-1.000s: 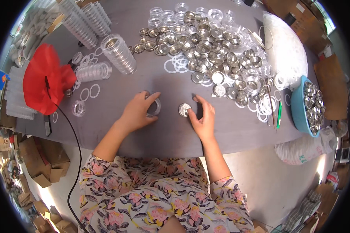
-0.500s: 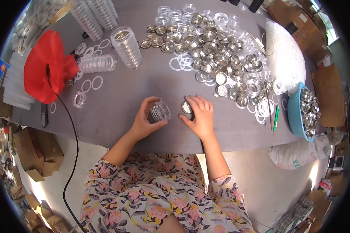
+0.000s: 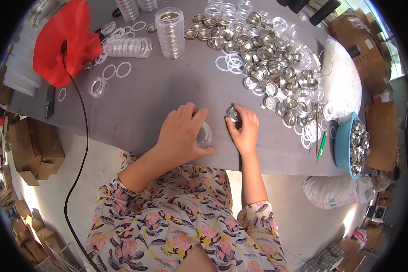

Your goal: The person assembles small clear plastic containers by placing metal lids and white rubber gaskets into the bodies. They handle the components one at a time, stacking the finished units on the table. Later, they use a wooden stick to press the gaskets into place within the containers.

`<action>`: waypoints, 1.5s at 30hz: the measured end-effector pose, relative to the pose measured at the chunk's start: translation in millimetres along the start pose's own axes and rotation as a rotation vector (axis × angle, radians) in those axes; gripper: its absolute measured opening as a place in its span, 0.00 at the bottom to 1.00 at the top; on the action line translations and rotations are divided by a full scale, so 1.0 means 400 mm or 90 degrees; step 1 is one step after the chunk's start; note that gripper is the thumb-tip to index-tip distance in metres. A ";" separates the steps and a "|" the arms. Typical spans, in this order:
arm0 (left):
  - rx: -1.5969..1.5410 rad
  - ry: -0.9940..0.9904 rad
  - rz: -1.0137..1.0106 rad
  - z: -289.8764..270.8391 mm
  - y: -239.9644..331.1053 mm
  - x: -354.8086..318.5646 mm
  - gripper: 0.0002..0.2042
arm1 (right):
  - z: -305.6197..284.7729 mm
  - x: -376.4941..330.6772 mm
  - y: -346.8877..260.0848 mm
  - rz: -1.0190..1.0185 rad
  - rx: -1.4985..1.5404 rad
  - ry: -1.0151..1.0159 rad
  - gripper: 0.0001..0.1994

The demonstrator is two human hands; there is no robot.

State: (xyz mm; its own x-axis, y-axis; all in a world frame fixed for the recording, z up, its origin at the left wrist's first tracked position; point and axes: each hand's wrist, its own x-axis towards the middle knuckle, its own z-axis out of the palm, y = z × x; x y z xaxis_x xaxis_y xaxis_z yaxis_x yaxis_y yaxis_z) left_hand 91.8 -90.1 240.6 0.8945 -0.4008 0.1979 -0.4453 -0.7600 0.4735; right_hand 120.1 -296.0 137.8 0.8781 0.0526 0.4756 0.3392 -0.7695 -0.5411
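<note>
My left hand point(image 3: 179, 133) curves around a stack of clear round plastic cases point(image 3: 206, 134) near the front of the table. Its thumb is on the near side, its fingers on the far side. The palm hides most of the stack. Just to the right, my right hand point(image 3: 245, 129) has its thumb and forefinger closed around a small round silver metal cap point(image 3: 233, 114), held at the table surface. A dark cord runs from beside that hand down to the table's front edge.
Silver caps point(image 3: 265, 54) lie heaped at the back right, beside a white bag point(image 3: 342, 75). A blue basin point(image 3: 344, 145) holds more caps. At left are a red cloth-like object point(image 3: 65, 45) with a black cord, a tall clear stack point(image 3: 170, 34) and white rings point(image 3: 123, 69).
My left hand has rolled over the clear stack, hiding more of it, and shifted right. My right hand and the metal cap are slightly farther right. The whole view has shifted.
</note>
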 end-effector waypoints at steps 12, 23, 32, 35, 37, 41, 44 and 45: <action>0.001 0.017 0.002 0.006 -0.010 -0.010 0.36 | 0.002 -0.001 0.002 0.001 0.005 0.006 0.20; 0.042 -0.028 -0.011 0.081 -0.050 0.042 0.31 | -0.002 0.006 0.004 0.005 0.014 -0.007 0.21; 0.096 0.341 -0.121 0.026 -0.289 0.016 0.37 | 0.008 -0.011 0.015 0.084 0.067 -0.010 0.20; 0.305 0.550 -0.305 -0.083 -0.473 -0.029 0.37 | 0.011 -0.013 0.018 0.093 0.068 -0.008 0.19; 0.410 0.489 -0.429 -0.112 -0.610 -0.100 0.39 | 0.010 -0.006 0.011 0.094 0.065 -0.012 0.19; 0.087 0.362 -0.350 -0.107 -0.635 -0.147 0.39 | 0.001 -0.005 0.012 0.087 0.042 -0.009 0.19; -0.231 0.437 -0.264 -0.041 -0.420 -0.095 0.33 | 0.004 -0.006 0.018 0.108 0.030 -0.018 0.19; -0.545 0.453 -0.292 -0.010 -0.350 -0.082 0.31 | 0.005 -0.009 0.013 0.104 0.034 -0.018 0.19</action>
State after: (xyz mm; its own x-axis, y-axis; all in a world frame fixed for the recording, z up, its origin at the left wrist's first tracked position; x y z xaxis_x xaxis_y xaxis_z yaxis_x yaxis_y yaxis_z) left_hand 125.1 31.4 171.2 0.9039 0.3951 0.1636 -0.1504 -0.0644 0.9865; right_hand 119.6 -299.0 131.8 0.9318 -0.0516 0.3592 0.2083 -0.7346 -0.6458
